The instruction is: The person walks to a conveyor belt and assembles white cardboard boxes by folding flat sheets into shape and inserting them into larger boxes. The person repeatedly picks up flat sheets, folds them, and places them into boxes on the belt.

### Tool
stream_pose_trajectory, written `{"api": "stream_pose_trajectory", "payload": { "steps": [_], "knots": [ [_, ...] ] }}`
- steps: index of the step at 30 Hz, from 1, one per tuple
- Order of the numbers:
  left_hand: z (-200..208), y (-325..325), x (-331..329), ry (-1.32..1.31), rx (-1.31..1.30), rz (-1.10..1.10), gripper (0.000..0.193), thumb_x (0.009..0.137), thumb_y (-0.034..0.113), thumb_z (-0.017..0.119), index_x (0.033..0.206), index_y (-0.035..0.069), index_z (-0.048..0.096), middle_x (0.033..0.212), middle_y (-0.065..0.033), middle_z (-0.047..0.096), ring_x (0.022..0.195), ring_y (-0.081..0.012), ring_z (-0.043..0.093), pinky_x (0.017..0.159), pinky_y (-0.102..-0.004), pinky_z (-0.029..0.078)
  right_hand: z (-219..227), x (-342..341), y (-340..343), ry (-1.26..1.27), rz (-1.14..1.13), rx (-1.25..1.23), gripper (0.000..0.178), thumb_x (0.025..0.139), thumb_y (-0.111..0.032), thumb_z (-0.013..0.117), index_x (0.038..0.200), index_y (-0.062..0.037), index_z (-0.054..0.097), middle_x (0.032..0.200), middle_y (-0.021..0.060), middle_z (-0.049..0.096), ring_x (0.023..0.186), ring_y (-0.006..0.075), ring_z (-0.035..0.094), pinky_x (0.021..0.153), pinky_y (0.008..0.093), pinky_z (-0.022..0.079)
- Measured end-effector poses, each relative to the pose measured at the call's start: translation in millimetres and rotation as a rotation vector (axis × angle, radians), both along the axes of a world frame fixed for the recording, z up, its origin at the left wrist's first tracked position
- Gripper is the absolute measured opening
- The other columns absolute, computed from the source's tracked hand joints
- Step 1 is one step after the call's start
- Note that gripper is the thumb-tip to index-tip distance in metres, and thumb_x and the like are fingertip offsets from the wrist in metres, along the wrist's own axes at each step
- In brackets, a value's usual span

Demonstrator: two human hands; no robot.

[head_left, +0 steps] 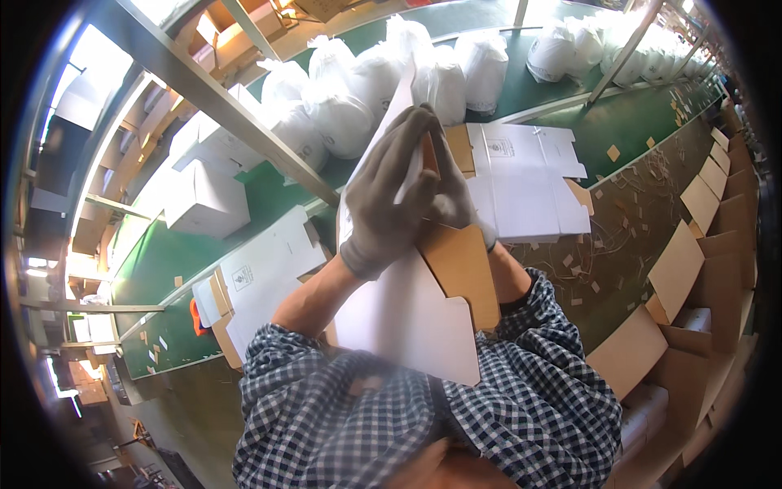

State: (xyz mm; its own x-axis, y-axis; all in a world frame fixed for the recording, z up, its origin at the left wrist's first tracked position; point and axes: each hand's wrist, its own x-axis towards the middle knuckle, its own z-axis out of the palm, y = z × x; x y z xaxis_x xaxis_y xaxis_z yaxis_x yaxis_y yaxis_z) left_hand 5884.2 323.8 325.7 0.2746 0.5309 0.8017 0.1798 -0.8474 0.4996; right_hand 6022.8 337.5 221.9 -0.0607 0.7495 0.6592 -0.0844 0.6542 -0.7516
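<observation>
A folded cardboard carton (399, 314), white outside and brown inside, stands up in front of my chest. My left hand (381, 208), in a grey glove, presses its white side with long fingers pointing away from me and the thumb over the edge. My right hand (458, 191), gloved as well, grips the carton from the other side, partly hidden behind the left. Between the hands the brown inner face shows, and a brown flap (463, 273) sticks out below them.
Flat white cartons lie on the green bench, one at the left (269, 273) and a stack at the right (525, 183). Behind stand several white wrapped bundles (338, 114) and a white box (208, 200). A metal post slants across the left. Open brown boxes (700, 285) line the right side.
</observation>
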Motion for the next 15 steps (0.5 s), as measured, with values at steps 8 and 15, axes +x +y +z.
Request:
{"api": "stream_pose_trajectory", "payload": {
  "steps": [8, 15],
  "knots": [
    [23.6, 15.8, -90.4, 0.256, 0.512, 0.486, 0.046, 0.109, 0.023, 0.051, 0.141, -0.009, 0.060, 0.140, -0.0251, 0.066, 0.124, -0.0328, 0.067, 0.102, -0.0455, 0.054, 64.9, 11.4, -18.3, -0.307, -0.219, 0.204, 0.059, 0.096, -0.023, 0.071, 0.146, 0.0062, 0.055, 0.107, 0.0180, 0.068, 0.083, 0.0271, 0.069, 0.069, 0.0361, 0.057],
    [26.3, 7.9, -221.4, 0.516, -0.627, -0.591, 0.085, 0.096, 0.074, 0.051, 0.123, -0.003, 0.076, 0.122, -0.0252, 0.074, 0.120, -0.0378, 0.070, 0.127, -0.0578, 0.027, 39.8, 5.7, -41.0, -0.640, -0.897, 0.246, 0.039, 0.100, 0.000, 0.053, 0.136, 0.0133, 0.056, 0.114, 0.0248, 0.066, 0.100, 0.0376, 0.064, 0.088, 0.0424, 0.053]
  ]
}}
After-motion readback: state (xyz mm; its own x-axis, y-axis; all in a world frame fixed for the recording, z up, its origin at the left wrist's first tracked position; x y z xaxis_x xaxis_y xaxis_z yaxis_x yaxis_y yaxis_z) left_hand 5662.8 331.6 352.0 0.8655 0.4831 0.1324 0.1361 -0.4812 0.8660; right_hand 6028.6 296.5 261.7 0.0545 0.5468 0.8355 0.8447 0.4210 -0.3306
